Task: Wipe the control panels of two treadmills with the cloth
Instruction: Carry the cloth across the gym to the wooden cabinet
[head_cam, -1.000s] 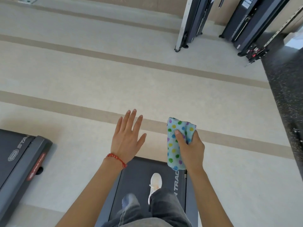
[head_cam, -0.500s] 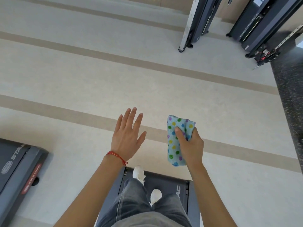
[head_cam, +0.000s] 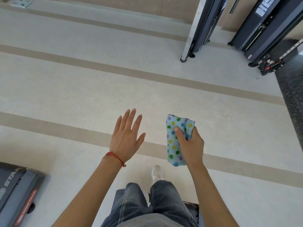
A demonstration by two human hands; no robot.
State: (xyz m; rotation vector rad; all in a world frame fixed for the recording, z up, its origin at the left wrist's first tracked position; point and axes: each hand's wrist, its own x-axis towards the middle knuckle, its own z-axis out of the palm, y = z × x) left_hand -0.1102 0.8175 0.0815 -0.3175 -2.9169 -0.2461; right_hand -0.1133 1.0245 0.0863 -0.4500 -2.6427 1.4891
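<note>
Moved: we have stepped forward off the treadmill deck (head_cam: 191,210); a second ago most of the belt showed under our feet, now only its end shows at the bottom edge, behind our jeans (head_cam: 154,203), and one white shoe (head_cam: 157,172) is out on the floor (head_cam: 68,89).
Left hand (head_cam: 126,138): held out flat over the floor just left of centre, fingers straight and spread, holding nothing; a red string bracelet (head_cam: 115,157) sits on the wrist.
Right hand (head_cam: 191,145): just right of centre, fingers and thumb curled round the cloth.
Cloth (head_cam: 174,141): light blue with coloured dots, bunched in that hand, its free end hanging down beside the wrist.
Second treadmill (head_cam: 18,192): lower left corner of the frame, its end only.
Upper right: dark machine frames (head_cam: 255,33), probably folded exercise gear, though we see too little to say.
</note>
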